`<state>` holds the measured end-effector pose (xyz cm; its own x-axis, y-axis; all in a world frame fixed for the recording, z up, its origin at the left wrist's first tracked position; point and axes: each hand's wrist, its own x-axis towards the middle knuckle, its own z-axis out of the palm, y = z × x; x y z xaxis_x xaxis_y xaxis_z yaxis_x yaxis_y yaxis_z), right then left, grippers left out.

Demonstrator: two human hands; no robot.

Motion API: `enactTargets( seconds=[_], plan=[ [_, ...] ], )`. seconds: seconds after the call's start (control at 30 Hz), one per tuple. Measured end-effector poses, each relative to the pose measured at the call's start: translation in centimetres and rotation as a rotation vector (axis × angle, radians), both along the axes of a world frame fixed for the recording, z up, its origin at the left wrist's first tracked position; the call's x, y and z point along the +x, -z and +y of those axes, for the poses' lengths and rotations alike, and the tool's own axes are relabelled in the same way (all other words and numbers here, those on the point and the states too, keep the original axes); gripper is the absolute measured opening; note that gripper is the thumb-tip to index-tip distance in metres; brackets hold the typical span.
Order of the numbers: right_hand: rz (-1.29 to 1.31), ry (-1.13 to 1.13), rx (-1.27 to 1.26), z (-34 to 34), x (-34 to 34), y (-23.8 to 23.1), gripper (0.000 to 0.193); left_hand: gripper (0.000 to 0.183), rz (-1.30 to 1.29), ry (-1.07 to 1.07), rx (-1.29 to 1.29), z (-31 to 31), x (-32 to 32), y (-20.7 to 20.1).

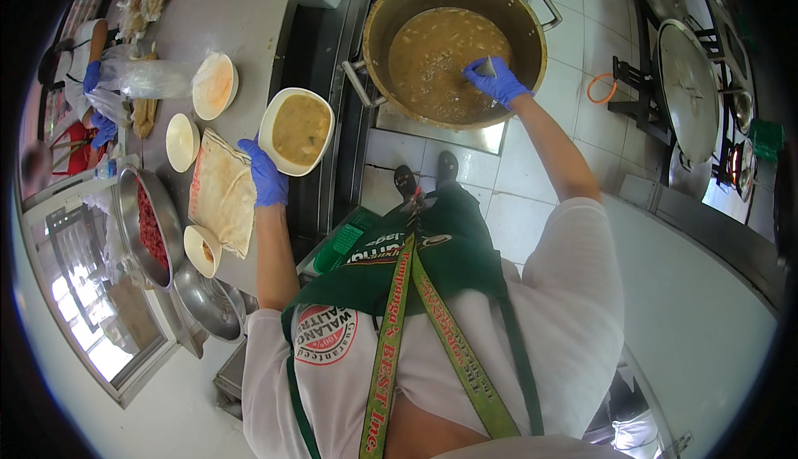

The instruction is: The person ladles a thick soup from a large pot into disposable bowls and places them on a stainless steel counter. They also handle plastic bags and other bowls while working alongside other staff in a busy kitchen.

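Observation:
My left hand (264,173), in a blue glove, is closed on the rim of a white squarish bowl (264,137) and holds it by the table's edge. Brown soup with lighter bits fills much of that bowl. Over a large metal pot (378,31), my gloved right hand (497,83) is closed around a grey metal utensil (487,67). Only a bit of its handle shows, and its lower end is hidden. Inside the pot is brown soup (436,52) with pale pieces and a bubbly surface.
Flatbread-like sheets (224,193), small cream bowls (183,142) and a steel bowl of red food (129,210) are on the left table (249,10). A person with blue gloves (93,77) stands beyond it. Burners with a big lidded pan (688,89) line the right.

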<state>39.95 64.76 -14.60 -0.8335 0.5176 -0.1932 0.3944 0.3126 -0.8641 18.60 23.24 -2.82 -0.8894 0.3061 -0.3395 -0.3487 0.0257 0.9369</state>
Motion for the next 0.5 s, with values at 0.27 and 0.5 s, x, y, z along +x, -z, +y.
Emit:
enactTargets(
  seconds=[0.27,0.5],
  plan=[
    [-0.006,0.191,-0.495,0.7,-0.6,1.4,0.018,0.079,-0.006,-0.005,-0.017,0.0,0.2,-0.3],
    [-0.038,0.105,-0.502,1.9,0.3,-0.2,0.026,0.082,0.008,-0.050,-0.051,0.1,0.7,-0.6]
  ],
)
